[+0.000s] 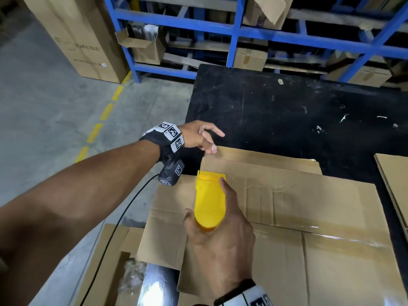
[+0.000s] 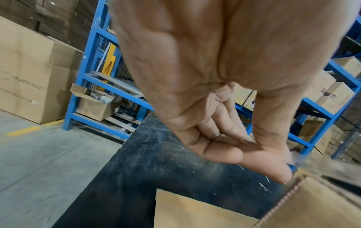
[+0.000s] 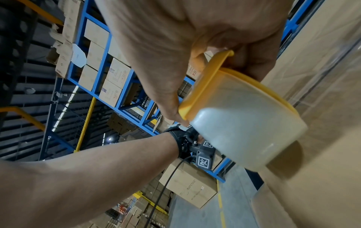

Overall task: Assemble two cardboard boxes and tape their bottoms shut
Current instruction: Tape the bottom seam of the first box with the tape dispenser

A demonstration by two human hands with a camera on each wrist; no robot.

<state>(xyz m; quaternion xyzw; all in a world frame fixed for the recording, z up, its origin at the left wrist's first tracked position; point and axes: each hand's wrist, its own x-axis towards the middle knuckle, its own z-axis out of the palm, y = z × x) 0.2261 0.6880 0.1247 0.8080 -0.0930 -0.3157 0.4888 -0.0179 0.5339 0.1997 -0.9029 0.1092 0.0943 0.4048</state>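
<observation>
A brown cardboard box lies flaps up on the black table, with a glossy strip of clear tape along its seam. My right hand grips a yellow tape dispenser over the box's left part; the right wrist view shows its yellow shell and the clear tape roll against the cardboard. My left hand is at the box's far left corner. Its thumb touches the cardboard edge, the other fingers loosely curled, nothing visibly held.
A flat cardboard sheet lies at the table's right edge. Blue racking holding cartons stands behind the table. A tall carton stands on the concrete floor to the left, by a yellow dashed line. More cardboard and plastic wrap sit below the box.
</observation>
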